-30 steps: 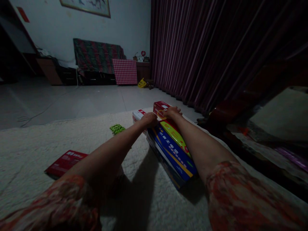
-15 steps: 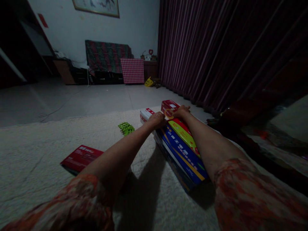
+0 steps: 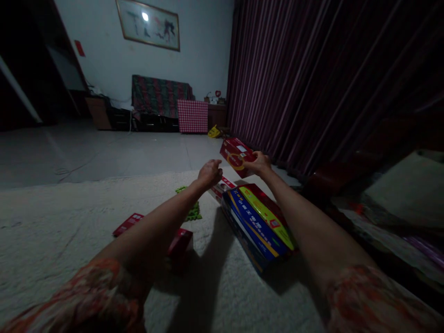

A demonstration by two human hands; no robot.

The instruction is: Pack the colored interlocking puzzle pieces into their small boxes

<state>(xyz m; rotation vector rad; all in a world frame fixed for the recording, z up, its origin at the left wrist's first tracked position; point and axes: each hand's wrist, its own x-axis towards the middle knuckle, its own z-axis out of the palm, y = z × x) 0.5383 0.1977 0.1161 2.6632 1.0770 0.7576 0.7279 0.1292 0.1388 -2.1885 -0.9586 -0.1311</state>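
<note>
My right hand point(image 3: 259, 164) grips the right end of a red box point(image 3: 237, 157) with a yellow ring design and a white label, tilted and raised above the blanket. To the left of it, with a gap between, is my left hand point(image 3: 210, 175), its fingers curled and nothing visible in them. Below my hands lies a white and red box point(image 3: 224, 185), partly hidden behind my left hand. A large blue and yellow-green carton point(image 3: 258, 222) with white characters sits on the blanket near my right forearm.
A red box point(image 3: 129, 224) and green interlocking pieces point(image 3: 194, 211) lie on the cream blanket point(image 3: 69, 240), partly behind my left arm. Purple curtains point(image 3: 277, 69) hang at the right. A checkered cloth point(image 3: 193, 116) and a yellow object point(image 3: 214, 132) are at the far wall.
My right hand has lifted the red box off the other boxes and moved it slightly left. My left hand has come away from the stack to the left. The view has tilted upward.
</note>
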